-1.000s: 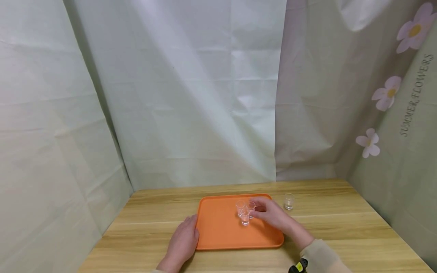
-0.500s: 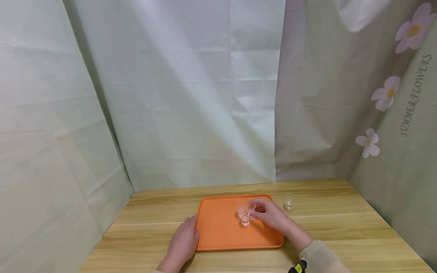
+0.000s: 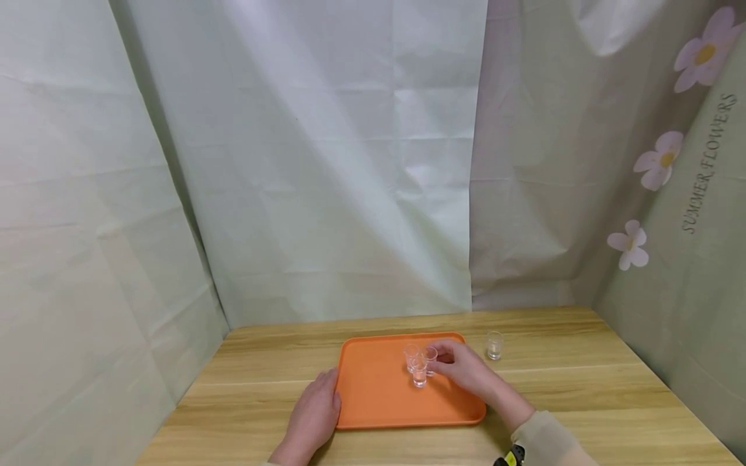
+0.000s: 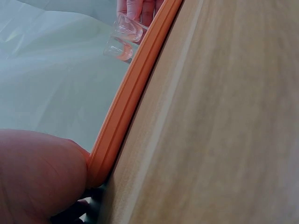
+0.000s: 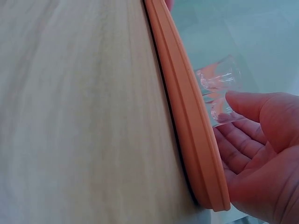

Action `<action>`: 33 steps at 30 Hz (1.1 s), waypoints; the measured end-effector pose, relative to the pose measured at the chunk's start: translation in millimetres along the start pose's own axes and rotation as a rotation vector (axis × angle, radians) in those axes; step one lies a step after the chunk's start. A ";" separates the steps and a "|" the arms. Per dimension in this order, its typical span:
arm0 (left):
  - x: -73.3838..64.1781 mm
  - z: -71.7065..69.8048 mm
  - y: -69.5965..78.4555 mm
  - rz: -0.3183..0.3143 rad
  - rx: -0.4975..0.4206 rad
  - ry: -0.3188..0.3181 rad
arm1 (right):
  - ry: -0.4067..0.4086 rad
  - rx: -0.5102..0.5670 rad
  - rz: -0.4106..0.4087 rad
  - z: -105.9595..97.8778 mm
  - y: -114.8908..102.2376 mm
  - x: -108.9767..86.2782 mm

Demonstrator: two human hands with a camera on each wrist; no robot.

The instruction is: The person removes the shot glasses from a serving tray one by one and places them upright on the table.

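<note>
right hand (image 3: 463, 370): pinching a glass (image 3: 430, 357) on the orange tray (image 3: 373, 391)
left hand (image 3: 313, 409): fingers loose, touching its left edge
tray glasses (image 3: 419, 370): head cam gets three, wrist cams just two each
lone glass (image 3: 494, 346): on the table (image 3: 565, 388), head cam only

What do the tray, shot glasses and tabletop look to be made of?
Orange tray: likely moulded plastic, matte, judging by its even colour and rounded corners. Shot glasses: see-through and shiny, with bright highlights; glass or hard plastic, I can't tell which. Tabletop: wood or wood-look laminate, from its streaky grain.
</note>
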State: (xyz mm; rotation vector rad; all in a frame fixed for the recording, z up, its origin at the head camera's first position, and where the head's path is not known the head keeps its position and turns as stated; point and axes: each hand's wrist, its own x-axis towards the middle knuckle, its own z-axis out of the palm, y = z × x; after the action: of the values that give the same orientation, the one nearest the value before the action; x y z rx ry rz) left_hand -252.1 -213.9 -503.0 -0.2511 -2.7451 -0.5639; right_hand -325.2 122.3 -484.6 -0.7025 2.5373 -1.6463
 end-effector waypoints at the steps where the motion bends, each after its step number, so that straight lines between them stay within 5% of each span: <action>1: -0.3 0.1 0.0 0.003 -0.005 0.006 | 0.004 0.007 -0.003 0.0 -0.8 -0.5; 10: -0.2 0.4 0.2 -0.001 0.001 -0.016 | 0.076 0.012 0.018 -6.3 -9.6 -4.8; 33: 1.1 0.4 -3.0 0.016 0.015 -0.012 | 0.096 0.008 0.038 -50.6 -21.9 -38.6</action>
State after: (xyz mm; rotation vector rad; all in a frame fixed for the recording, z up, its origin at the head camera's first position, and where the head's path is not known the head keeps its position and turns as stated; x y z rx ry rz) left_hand -253.9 -216.4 -504.0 -0.2731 -2.7554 -0.5390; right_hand -296.6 173.4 -451.4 -0.5842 2.5887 -1.7173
